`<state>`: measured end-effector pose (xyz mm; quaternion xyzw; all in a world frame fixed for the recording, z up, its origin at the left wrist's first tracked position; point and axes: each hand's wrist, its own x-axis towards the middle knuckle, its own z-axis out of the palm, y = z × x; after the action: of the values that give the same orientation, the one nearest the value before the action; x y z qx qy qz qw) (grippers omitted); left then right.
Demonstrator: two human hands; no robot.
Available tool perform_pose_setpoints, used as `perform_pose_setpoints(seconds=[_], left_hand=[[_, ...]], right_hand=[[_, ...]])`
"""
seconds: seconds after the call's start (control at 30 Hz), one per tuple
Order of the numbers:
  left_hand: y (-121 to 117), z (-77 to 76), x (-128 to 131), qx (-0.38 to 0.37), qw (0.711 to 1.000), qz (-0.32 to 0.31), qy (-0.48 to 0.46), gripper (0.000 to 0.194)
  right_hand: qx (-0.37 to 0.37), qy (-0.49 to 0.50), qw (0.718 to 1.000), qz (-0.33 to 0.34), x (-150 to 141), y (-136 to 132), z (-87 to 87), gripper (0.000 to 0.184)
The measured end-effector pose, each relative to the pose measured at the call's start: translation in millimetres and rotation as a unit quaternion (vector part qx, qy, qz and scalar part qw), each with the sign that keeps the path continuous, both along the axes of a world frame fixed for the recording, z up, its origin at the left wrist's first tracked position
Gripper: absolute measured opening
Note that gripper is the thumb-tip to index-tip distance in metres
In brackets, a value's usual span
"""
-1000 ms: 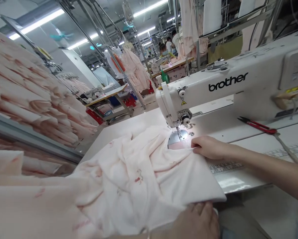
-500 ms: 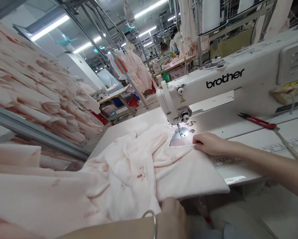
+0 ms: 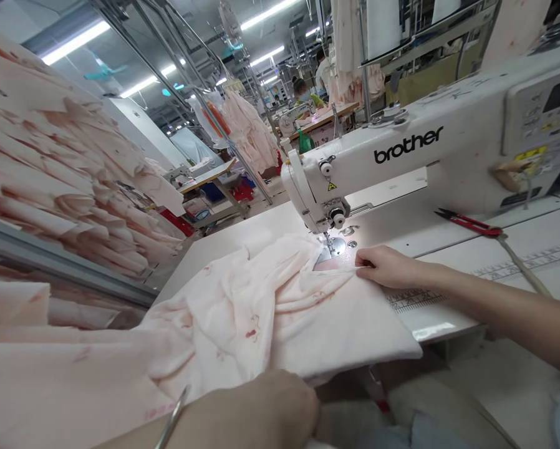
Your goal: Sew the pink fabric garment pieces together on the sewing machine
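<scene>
A pale pink fabric with small red prints lies in soft folds across the white sewing table, and its corner reaches under the needle of a white Brother industrial sewing machine. My right hand pinches the fabric's edge just right of the metal needle plate. At the near edge, my left hand lies on the folds, a thin metal bangle on its wrist. Its fingers are hidden, so any grip is unseen.
Red thread snips lie on the table behind my right hand, beside a cord. A printed ruler scale runs along the table. A tall stack of pink fabric rises at the left. A co-worker sits at a far machine.
My left hand has slid left along the fabric's near edge, bringing the bangle into view. My right hand stays at the fabric's edge by the needle, and the folds have shifted slightly.
</scene>
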<state>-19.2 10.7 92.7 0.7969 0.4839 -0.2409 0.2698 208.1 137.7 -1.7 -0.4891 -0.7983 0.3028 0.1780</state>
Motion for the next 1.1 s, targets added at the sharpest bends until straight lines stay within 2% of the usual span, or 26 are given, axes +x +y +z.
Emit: perform_pose_setpoints(seconds=[0.07,0.13,0.23,0.27,0.37,0.47,0.53,0.63,0.67,0.77,0.93,1.1], left_hand=[[5,9.2,3,0.009,0.999,0.039,0.021,0.02],[13,17.7,10,-0.012,0.997,0.076,0.025,0.023],[31,24.3,26,-0.049,0.993,0.103,-0.039,0.015],[39,23.2,32,-0.049,0.99,0.105,-0.077,0.019],[66,5.7,51,0.008,0.98,0.064,-0.186,0.027],[96,-28.8,63,0.164,0.959,-0.024,-0.232,0.02],[112,-52.9,66,0.234,0.941,-0.032,-0.241,0.019],[124,-78.8,63,0.261,0.931,-0.006,-0.255,0.022],[125,-83.7,62,0.264,0.928,0.003,-0.262,0.024],[122,-90.2,58,0.258,0.919,0.037,-0.295,0.026],[118,-89.9,57,0.223,0.906,0.088,-0.348,0.028],[118,-86.4,55,0.188,0.901,0.125,-0.372,0.032]], right_hand=[[0.001,0.019,1.0,-0.004,1,0,-0.4,0.01],[-0.001,0.038,0.999,-0.007,3,1,-1.3,0.009],[-0.011,0.063,0.998,-0.009,4,3,-3.1,0.008],[-0.015,0.071,0.997,-0.009,4,3,-3.8,0.008],[-0.03,0.092,0.995,-0.012,3,4,-6.2,0.009],[-0.052,0.109,0.993,-0.018,1,5,-8.4,0.01],[-0.063,0.12,0.99,-0.026,1,4,-8.0,0.01],[-0.076,0.139,0.987,-0.032,5,0,-3.1,0.004],[-0.086,0.144,0.985,-0.028,8,-3,-0.9,0.009],[-0.117,0.149,0.982,-0.011,14,-11,3.8,0.02],[-0.116,0.158,0.98,-0.024,14,-16,-1.2,0.009],[-0.128,0.191,0.973,-0.025,10,-14,-4.1,0.017]])
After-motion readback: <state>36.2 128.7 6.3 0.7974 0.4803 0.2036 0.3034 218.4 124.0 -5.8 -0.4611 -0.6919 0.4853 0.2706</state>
